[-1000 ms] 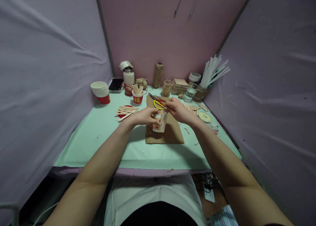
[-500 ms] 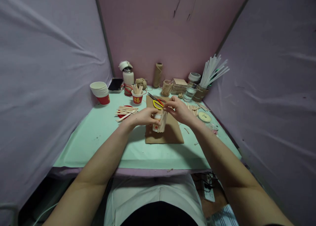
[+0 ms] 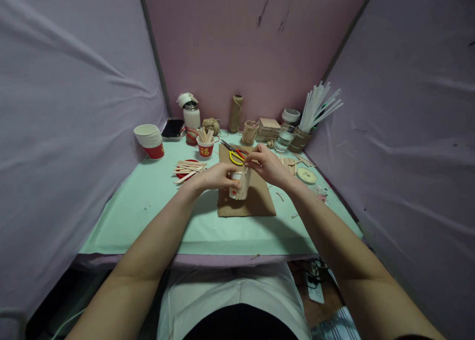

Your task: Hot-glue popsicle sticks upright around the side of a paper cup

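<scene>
My left hand [image 3: 219, 175] is closed around a white paper cup [image 3: 233, 191] with orange marks, above the cardboard sheet [image 3: 260, 201]. Flat wooden craft sticks [image 3: 243, 185] stand side by side along the cup's right side. With thumb and fingers pinched, my right hand [image 3: 265, 164] grips the top end of a stick there; its fingertips partly hide that end. Just behind the hands, scissors with yellow and red handles [image 3: 236, 157] lie on the cardboard.
Left are stacked paper cups [image 3: 149, 141], a red dish with sticks [image 3: 181, 175] and a red cup of sticks [image 3: 205, 149]. At the back stand a twine roll [image 3: 236, 113], a water glass [image 3: 285, 139] and white glue sticks [image 3: 317, 107]. A round lid [image 3: 307, 175] lies right.
Both hands keep nearly the same hold on the cup and sticks. The whole view has shifted very slightly.
</scene>
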`<state>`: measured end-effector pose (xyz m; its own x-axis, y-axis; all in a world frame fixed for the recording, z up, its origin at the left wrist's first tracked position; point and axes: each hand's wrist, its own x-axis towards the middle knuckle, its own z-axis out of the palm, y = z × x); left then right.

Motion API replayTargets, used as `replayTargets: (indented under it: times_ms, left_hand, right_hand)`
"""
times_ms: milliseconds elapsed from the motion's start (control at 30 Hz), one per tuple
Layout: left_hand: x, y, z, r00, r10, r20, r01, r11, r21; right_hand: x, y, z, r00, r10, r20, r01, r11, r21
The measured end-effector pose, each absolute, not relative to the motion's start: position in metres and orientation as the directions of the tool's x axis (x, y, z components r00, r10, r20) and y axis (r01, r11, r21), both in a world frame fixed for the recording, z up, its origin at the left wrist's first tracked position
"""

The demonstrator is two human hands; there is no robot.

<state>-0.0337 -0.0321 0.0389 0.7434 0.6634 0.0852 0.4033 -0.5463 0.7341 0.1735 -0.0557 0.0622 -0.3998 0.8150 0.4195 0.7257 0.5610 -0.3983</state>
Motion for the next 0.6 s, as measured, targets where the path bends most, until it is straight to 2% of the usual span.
replayTargets:
  times_ms: [467,600]
  left_hand:
    - [-0.0316,-0.0320,0.0369,0.730,0.676,0.097,0.418,-0.555,0.719]
    - [-0.0295,-0.0332,0.0374,0.710,0.692,0.127,0.455,-0.589,0.668]
  right_hand:
    - [0.1770,-0.0555,0.0637,-0.420,0.789,0.449,0.698,0.597,-0.396]
    - [0.1777,-0.0589,0.0656,-0.407,0.797,0.447,0.697,0.587,-0.412]
